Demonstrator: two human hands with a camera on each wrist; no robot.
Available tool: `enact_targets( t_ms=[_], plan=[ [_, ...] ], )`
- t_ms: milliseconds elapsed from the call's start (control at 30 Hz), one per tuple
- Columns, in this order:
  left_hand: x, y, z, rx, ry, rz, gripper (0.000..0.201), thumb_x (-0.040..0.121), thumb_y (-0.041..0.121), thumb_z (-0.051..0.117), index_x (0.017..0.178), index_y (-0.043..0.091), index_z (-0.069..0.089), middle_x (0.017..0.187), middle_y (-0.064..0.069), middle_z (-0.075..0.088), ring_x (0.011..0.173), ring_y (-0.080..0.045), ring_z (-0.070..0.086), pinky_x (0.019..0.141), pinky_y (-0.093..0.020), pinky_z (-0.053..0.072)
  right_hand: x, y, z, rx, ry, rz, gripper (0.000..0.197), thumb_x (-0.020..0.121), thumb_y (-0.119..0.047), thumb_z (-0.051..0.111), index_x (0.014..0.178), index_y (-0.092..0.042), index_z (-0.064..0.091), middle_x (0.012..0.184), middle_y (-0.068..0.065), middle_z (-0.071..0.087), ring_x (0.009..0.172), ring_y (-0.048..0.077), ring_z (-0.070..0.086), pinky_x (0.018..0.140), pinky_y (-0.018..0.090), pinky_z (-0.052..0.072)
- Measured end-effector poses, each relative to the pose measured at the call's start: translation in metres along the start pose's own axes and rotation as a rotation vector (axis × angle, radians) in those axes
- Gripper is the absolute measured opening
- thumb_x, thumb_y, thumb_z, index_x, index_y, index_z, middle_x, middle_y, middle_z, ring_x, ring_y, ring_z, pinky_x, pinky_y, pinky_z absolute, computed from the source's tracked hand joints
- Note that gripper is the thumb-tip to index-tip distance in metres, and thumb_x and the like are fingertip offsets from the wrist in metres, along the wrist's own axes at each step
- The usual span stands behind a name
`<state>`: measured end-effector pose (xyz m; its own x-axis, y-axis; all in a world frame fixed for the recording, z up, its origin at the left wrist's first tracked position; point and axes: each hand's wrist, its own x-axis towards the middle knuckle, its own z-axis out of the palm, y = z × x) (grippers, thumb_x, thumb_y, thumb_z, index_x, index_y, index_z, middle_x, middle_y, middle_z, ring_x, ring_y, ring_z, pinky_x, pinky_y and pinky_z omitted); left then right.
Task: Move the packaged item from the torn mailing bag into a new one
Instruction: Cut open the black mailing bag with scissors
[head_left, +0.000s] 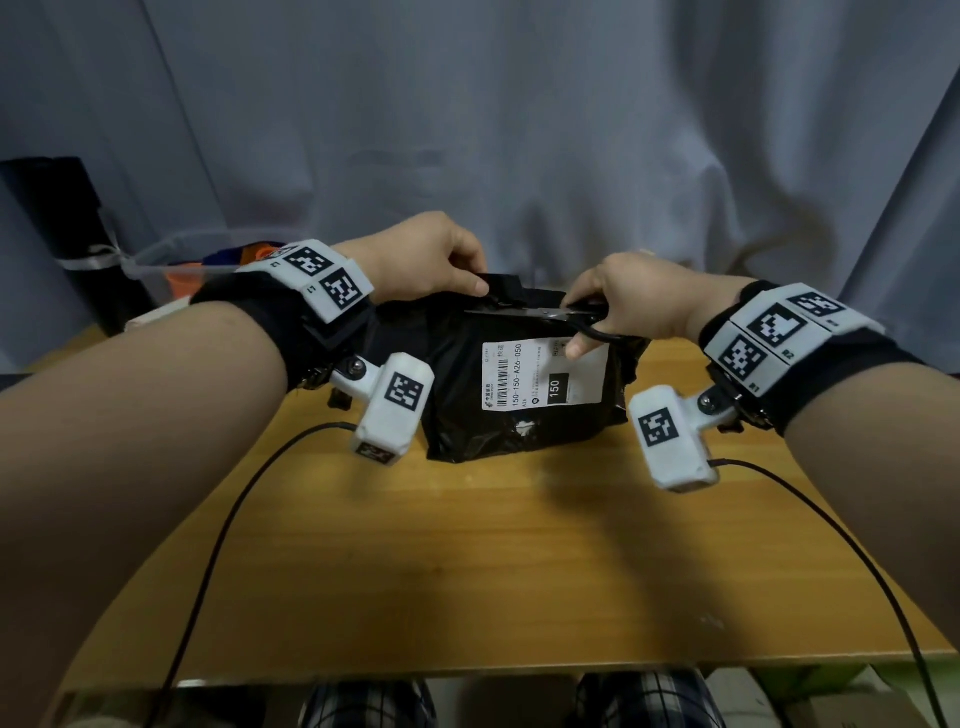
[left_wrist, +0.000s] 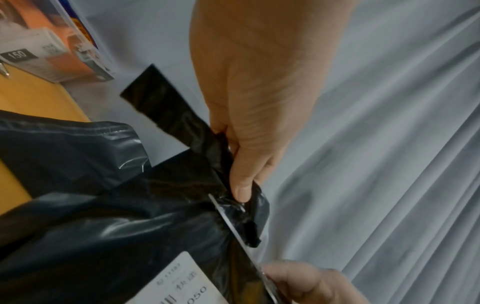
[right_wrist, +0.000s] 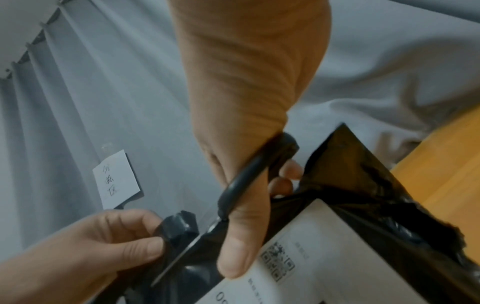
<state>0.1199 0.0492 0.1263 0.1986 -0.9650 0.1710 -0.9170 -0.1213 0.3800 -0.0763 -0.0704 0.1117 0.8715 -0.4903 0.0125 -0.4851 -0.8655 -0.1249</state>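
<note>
A black mailing bag (head_left: 467, 410) with a white shipping label (head_left: 540, 376) lies on the wooden table (head_left: 493, 571), bulging with its hidden contents. My left hand (head_left: 431, 260) pinches the bag's far top edge (left_wrist: 215, 148) between thumb and fingers. My right hand (head_left: 623, 301) grips black-handled scissors (head_left: 545, 313), thumb through one loop (right_wrist: 249, 179). The blades (left_wrist: 233, 224) lie along the bag's top edge, pointing left toward my left thumb (left_wrist: 241, 185). A strip of black plastic (left_wrist: 161, 105) stands up loose behind my left hand. The bag's right edge (right_wrist: 405, 216) looks ragged.
A clear plastic bin (head_left: 197, 260) with orange and blue items sits at the table's far left, with a labelled packet (left_wrist: 33, 59) by it. A grey curtain (head_left: 519, 130) hangs close behind the table. A paper note (right_wrist: 116, 179) is fixed to it. Two cables (head_left: 218, 545) trail over the near tabletop.
</note>
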Motion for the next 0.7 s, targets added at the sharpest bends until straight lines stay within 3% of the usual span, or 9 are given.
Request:
enact_targets(
  t_ms=[67, 133, 200, 333, 467, 567, 633, 700],
  plan=[
    [0.001, 0.001, 0.002, -0.046, 0.031, 0.014, 0.017, 0.083, 0.020, 0.069, 0.095, 0.008, 0.070, 0.079, -0.003, 0.066, 0.071, -0.011, 0.056, 0.062, -0.006, 0.041, 0.003, 0.002, 0.002, -0.070, -0.013, 0.025, 0.078, 0.062, -0.067, 0.069, 0.127, -0.028, 0.052, 0.115, -0.007, 0.063, 0.112, 0.019, 0.054, 0.101, 0.040, 0.028],
    [0.001, 0.004, 0.002, -0.062, 0.039, 0.028, 0.015, 0.083, 0.020, 0.068, 0.094, 0.009, 0.070, 0.078, -0.002, 0.065, 0.068, -0.009, 0.055, 0.058, -0.003, 0.039, 0.003, 0.003, 0.000, -0.055, -0.020, 0.038, 0.086, 0.061, -0.072, 0.065, 0.133, -0.029, 0.044, 0.120, -0.007, 0.059, 0.117, 0.019, 0.051, 0.106, 0.043, 0.024],
    [0.003, 0.006, 0.001, -0.064, 0.027, 0.039, 0.013, 0.083, 0.020, 0.068, 0.092, 0.011, 0.071, 0.074, 0.002, 0.065, 0.062, 0.000, 0.056, 0.058, -0.002, 0.039, 0.001, 0.000, -0.004, -0.004, -0.009, 0.032, 0.080, 0.064, -0.067, 0.067, 0.132, -0.029, 0.048, 0.114, -0.007, 0.061, 0.115, 0.019, 0.052, 0.106, 0.039, 0.027],
    [0.005, 0.009, 0.000, -0.060, 0.017, 0.055, 0.011, 0.083, 0.019, 0.068, 0.092, 0.014, 0.071, 0.071, 0.008, 0.064, 0.054, 0.010, 0.054, 0.058, 0.001, 0.039, -0.002, -0.001, -0.009, 0.006, 0.043, -0.007, 0.064, 0.067, -0.058, 0.072, 0.121, -0.026, 0.061, 0.106, -0.001, 0.068, 0.104, 0.021, 0.058, 0.093, 0.029, 0.035],
    [0.005, 0.011, 0.000, -0.056, 0.027, 0.062, 0.012, 0.084, 0.020, 0.068, 0.093, 0.013, 0.071, 0.083, -0.003, 0.068, 0.069, -0.005, 0.058, 0.060, -0.002, 0.040, -0.001, 0.000, -0.012, -0.060, 0.058, -0.039, 0.052, 0.067, -0.057, 0.072, 0.106, -0.023, 0.070, 0.091, 0.001, 0.071, 0.087, 0.021, 0.062, 0.075, 0.029, 0.045],
    [0.004, 0.010, 0.001, -0.062, 0.046, 0.054, 0.013, 0.083, 0.019, 0.069, 0.093, 0.011, 0.071, 0.085, -0.003, 0.066, 0.073, -0.010, 0.057, 0.060, -0.001, 0.039, 0.000, 0.001, -0.012, -0.078, 0.053, -0.033, 0.052, 0.065, -0.057, 0.073, 0.104, -0.023, 0.071, 0.086, 0.001, 0.070, 0.082, 0.021, 0.061, 0.074, 0.036, 0.052],
    [0.004, 0.010, 0.000, -0.060, 0.044, 0.054, 0.014, 0.083, 0.019, 0.069, 0.093, 0.009, 0.072, 0.086, -0.004, 0.066, 0.074, -0.010, 0.057, 0.061, 0.000, 0.039, 0.002, 0.002, -0.010, -0.102, 0.057, -0.039, 0.056, 0.065, -0.059, 0.072, 0.107, -0.023, 0.069, 0.089, -0.003, 0.068, 0.084, 0.018, 0.059, 0.076, 0.032, 0.045],
    [0.003, 0.010, 0.000, -0.071, 0.041, 0.043, 0.013, 0.083, 0.019, 0.069, 0.092, 0.011, 0.072, 0.088, -0.006, 0.068, 0.075, -0.011, 0.059, 0.061, -0.001, 0.040, 0.004, 0.004, -0.006, -0.152, 0.059, -0.027, 0.068, 0.064, -0.067, 0.068, 0.117, -0.025, 0.060, 0.099, -0.005, 0.065, 0.093, 0.018, 0.056, 0.084, 0.031, 0.031]
  ],
)
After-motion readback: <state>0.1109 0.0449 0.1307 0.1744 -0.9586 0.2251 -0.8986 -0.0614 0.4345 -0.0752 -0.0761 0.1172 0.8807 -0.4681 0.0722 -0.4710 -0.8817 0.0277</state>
